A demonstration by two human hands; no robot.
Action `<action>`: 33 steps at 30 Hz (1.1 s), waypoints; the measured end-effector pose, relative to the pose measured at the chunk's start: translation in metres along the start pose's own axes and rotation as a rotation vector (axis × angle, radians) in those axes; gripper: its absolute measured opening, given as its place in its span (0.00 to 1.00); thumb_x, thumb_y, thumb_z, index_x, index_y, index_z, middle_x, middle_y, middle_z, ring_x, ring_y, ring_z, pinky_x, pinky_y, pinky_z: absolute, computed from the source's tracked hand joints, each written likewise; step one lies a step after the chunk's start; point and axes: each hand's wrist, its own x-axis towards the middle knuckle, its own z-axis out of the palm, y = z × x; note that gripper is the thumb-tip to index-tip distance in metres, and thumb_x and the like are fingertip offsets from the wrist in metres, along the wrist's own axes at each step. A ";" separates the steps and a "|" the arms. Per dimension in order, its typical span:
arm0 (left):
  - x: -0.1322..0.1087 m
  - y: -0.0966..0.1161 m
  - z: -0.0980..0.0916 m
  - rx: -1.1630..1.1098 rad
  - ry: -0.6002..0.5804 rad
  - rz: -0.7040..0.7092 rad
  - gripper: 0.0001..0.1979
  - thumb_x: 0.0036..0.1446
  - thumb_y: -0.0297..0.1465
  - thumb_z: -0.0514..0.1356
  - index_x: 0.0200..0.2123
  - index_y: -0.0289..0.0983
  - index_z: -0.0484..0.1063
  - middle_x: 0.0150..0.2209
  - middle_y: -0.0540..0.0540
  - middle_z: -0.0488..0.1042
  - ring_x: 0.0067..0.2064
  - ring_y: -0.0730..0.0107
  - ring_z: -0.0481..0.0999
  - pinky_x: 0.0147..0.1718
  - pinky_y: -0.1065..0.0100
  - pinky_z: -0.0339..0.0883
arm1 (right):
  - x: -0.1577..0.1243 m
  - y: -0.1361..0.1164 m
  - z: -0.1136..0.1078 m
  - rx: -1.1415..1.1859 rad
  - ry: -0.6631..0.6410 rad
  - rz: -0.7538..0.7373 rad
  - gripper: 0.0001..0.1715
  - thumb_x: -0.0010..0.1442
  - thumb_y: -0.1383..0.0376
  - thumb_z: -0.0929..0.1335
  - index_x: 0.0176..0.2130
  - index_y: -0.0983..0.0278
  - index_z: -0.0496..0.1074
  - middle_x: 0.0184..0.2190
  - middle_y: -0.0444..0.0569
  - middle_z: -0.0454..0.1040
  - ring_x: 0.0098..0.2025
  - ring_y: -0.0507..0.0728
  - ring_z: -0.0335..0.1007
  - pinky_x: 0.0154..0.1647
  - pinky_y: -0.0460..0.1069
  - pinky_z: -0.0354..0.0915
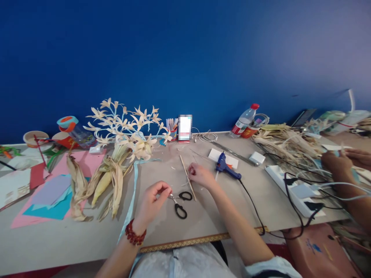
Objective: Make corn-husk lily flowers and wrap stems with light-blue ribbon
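The left hand (153,197), thumb and forefinger pressed together, bends inward by the scissors (175,200) near the worktop's (203,221) front edge; the right hand (199,174) curls beside the stick (184,168), grip impossible to tell.

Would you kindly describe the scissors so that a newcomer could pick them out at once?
Below the blue wall is a grey table; look just beyond the middle of its near edge. The scissors lie there, just right of the left hand and left of a thin pale stick. Two black loop handles set them apart from that straight stick.
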 end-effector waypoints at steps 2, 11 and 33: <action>0.001 -0.001 0.002 0.009 -0.012 -0.002 0.11 0.62 0.37 0.56 0.31 0.38 0.72 0.31 0.47 0.76 0.37 0.65 0.75 0.39 0.68 0.66 | -0.002 0.002 0.002 0.081 0.021 -0.025 0.10 0.51 0.71 0.69 0.37 0.62 0.70 0.27 0.42 0.75 0.30 0.53 0.70 0.29 0.45 0.58; 0.002 -0.003 0.014 -0.206 -0.021 -0.108 0.13 0.61 0.41 0.57 0.39 0.38 0.73 0.35 0.47 0.76 0.35 0.68 0.74 0.37 0.68 0.68 | -0.047 -0.027 -0.002 0.448 0.273 -0.321 0.09 0.61 0.60 0.67 0.41 0.61 0.67 0.36 0.49 0.74 0.36 0.55 0.72 0.40 0.51 0.68; -0.009 -0.002 0.027 -0.850 -0.355 -0.371 0.12 0.58 0.38 0.63 0.31 0.34 0.74 0.27 0.47 0.71 0.29 0.72 0.68 0.33 0.68 0.63 | -0.084 -0.065 0.013 1.336 -0.396 -0.002 0.17 0.53 0.57 0.75 0.28 0.64 0.67 0.20 0.42 0.71 0.20 0.48 0.63 0.23 0.43 0.53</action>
